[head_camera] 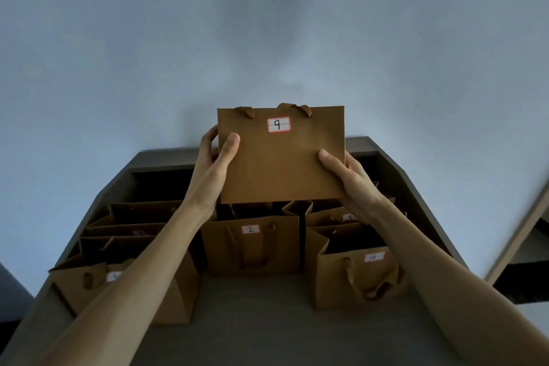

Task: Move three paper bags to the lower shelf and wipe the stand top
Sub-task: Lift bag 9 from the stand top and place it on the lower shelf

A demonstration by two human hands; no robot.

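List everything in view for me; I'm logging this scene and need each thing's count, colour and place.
Held paper bag: one, brown, label 9, raised above the others.
Standing paper bags: at least five, brown, on the stand top; labels read 2, 5, one blurred; others at left.
Stand top: one, grey, front part bare.
Wall: pale blue-grey, behind.
Framed panel: one, far right, unclear.
Left hand: grips the held bag's left edge.
Right hand: grips its right edge.
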